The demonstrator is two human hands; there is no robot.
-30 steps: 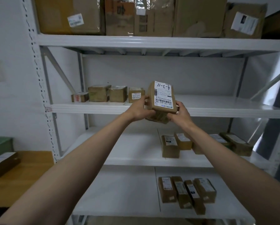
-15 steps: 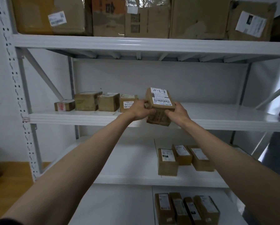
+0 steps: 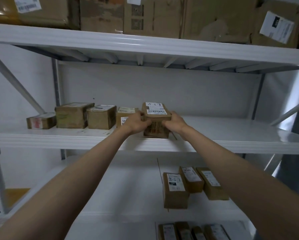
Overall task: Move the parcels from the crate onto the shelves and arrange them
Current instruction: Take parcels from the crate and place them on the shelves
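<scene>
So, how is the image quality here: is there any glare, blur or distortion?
Head view: dim and slightly soft; the wide lens bows the shelf edge; bright glare at far right; the held parcel has a readable barcode label, but its handwriting is hard to read.

A brown cardboard parcel [image 3: 156, 119], white label on top, sits upright on the middle shelf [image 3: 232, 135].
</scene>
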